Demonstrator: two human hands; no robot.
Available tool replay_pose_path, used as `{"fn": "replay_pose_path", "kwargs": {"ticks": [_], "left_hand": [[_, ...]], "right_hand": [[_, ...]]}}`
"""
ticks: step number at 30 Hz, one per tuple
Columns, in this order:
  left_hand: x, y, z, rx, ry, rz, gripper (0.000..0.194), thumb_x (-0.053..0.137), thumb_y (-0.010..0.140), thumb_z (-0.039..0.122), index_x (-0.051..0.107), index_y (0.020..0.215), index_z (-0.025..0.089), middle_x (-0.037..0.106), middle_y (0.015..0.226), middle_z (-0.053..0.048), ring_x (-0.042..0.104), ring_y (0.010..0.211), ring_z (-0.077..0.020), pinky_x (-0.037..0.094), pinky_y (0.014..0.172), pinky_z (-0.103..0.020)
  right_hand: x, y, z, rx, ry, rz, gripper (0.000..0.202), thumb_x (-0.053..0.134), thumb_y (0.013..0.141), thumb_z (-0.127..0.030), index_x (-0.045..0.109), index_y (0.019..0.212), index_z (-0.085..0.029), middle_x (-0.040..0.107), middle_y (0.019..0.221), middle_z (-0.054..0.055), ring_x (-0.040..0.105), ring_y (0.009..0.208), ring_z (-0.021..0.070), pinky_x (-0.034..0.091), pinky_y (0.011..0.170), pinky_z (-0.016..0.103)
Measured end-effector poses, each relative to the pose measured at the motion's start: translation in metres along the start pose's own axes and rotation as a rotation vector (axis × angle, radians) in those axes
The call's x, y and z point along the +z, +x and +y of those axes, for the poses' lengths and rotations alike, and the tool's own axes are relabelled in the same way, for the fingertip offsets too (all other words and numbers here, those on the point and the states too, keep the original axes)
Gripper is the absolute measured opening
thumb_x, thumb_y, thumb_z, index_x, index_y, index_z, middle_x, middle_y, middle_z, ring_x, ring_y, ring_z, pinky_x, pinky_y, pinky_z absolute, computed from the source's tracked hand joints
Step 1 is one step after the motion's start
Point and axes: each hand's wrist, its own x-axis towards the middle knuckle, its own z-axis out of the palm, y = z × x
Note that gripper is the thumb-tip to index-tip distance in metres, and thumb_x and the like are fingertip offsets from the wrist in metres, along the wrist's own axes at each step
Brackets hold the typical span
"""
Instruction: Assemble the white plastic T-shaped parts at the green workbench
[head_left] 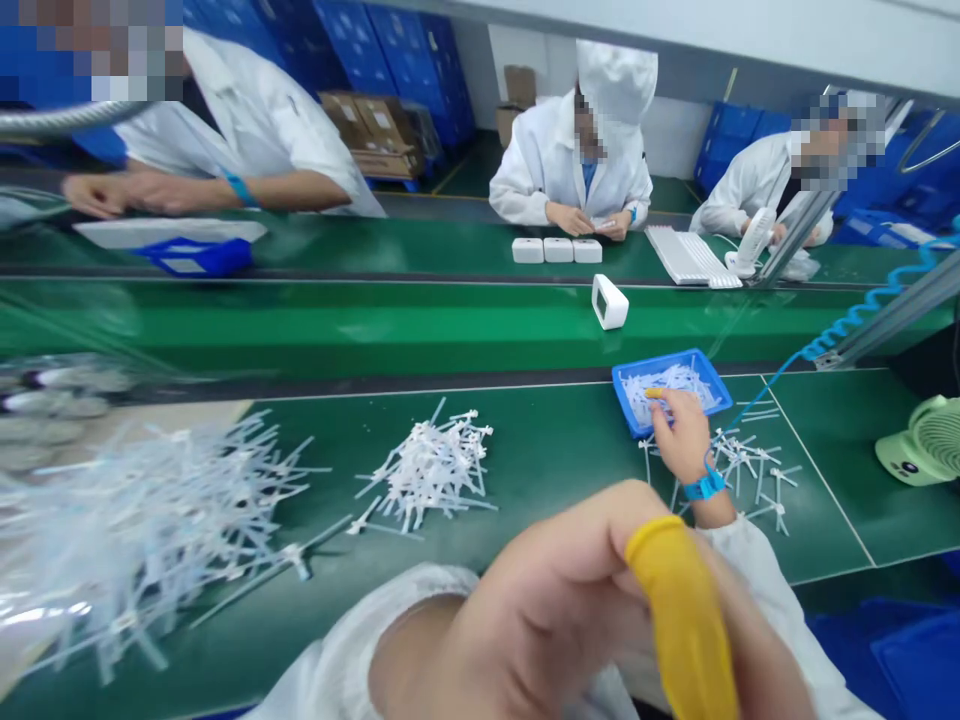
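Note:
My left hand (pixel 570 600) is raised large and close to the camera, with a yellow finger cot on one bent finger. Its fingertips are hidden or run out at the bottom edge, so what it holds does not show. Farther off, my right hand (pixel 684 438) reaches into a blue tray (pixel 621 402) of small white strips (pixel 679 380). A yellow cot covers a finger there, and its thumb and finger are close together; anything between them is too small to make out. Around that wrist is a blue strap (pixel 705 485). White pieces with thin strips (pixel 750 460) lie scattered beside the tray.
A big heap of strips (pixel 217 500) lies left, with a smaller pile (pixel 431 465) mid-table. A white device (pixel 610 302) stands on the green strip beyond. A coiled blue cord (pixel 855 315) and green fan (pixel 919 445) are at right. Co-workers (pixel 581 165) sit opposite.

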Motion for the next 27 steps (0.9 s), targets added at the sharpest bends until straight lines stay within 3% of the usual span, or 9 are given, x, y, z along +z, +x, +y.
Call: {"fn": "replay_pose_path", "kwargs": {"ticks": [3,7,10,12,17,23,27], "left_hand": [[-0.023,0.013,-0.019,0.11,0.152,-0.058,0.021,0.061,0.11,0.043,0.064,0.111,0.022,0.072,0.089,-0.006,0.072,0.081,-0.0211,0.06,0.073,-0.033],[-0.066,0.01,-0.091,0.156,0.752,-0.084,0.016,0.058,0.11,0.029,0.069,0.107,0.018,0.074,0.1,-0.01,0.068,0.092,-0.022,0.055,0.085,-0.034],[-0.09,-0.003,-0.145,0.089,0.991,-0.2,0.014,0.057,0.109,0.024,0.07,0.113,0.019,0.071,0.108,-0.01,0.065,0.099,-0.0229,0.052,0.088,-0.035],[-0.099,-0.011,-0.166,0.042,1.082,-0.275,0.013,0.057,0.108,0.023,0.069,0.111,0.02,0.068,0.11,-0.01,0.062,0.1,-0.0234,0.05,0.09,-0.035],[-0.105,-0.015,-0.179,-0.008,1.112,-0.356,0.012,0.058,0.109,0.024,0.068,0.104,0.02,0.068,0.109,-0.007,0.059,0.1,-0.0232,0.047,0.091,-0.036],[-0.109,-0.011,-0.183,-0.03,1.079,-0.354,0.018,0.054,0.114,0.032,0.068,0.111,0.021,0.071,0.106,-0.007,0.061,0.101,-0.0231,0.048,0.093,-0.036],[-0.105,-0.01,-0.18,-0.054,1.057,-0.318,0.017,0.058,0.112,0.035,0.066,0.109,0.021,0.072,0.105,-0.007,0.063,0.1,-0.0241,0.05,0.092,-0.037]], "right_hand": [[0.016,-0.001,0.002,-0.109,-0.158,-0.101,0.031,0.05,0.102,-0.015,0.075,0.12,-0.018,0.079,0.117,0.012,0.065,0.112,0.0316,0.046,0.109,0.047],[0.022,-0.005,-0.006,-0.046,-0.292,-0.16,0.022,0.054,0.105,-0.017,0.074,0.099,-0.021,0.079,0.107,0.01,0.062,0.109,0.0319,0.044,0.099,0.044],[0.021,-0.007,-0.01,-0.012,-0.303,-0.173,0.025,0.054,0.109,-0.02,0.071,0.091,-0.022,0.078,0.1,0.009,0.062,0.102,0.0305,0.044,0.09,0.041],[0.02,-0.007,-0.009,-0.022,-0.27,-0.165,0.027,0.052,0.11,-0.019,0.071,0.091,-0.022,0.079,0.101,0.008,0.062,0.1,0.0294,0.044,0.091,0.041],[0.019,-0.01,-0.003,-0.039,-0.09,-0.072,0.03,0.047,0.109,-0.016,0.076,0.101,-0.021,0.081,0.111,0.009,0.067,0.106,0.029,0.048,0.098,0.044],[0.012,-0.014,-0.001,0.005,0.222,0.174,0.027,0.053,0.108,-0.021,0.079,0.116,-0.024,0.082,0.121,0.01,0.074,0.118,0.0261,0.057,0.107,0.044],[0.0,-0.012,0.0,0.023,0.277,0.315,0.026,0.057,0.107,-0.023,0.08,0.118,-0.023,0.081,0.123,0.012,0.075,0.12,0.0267,0.059,0.108,0.047]]}}
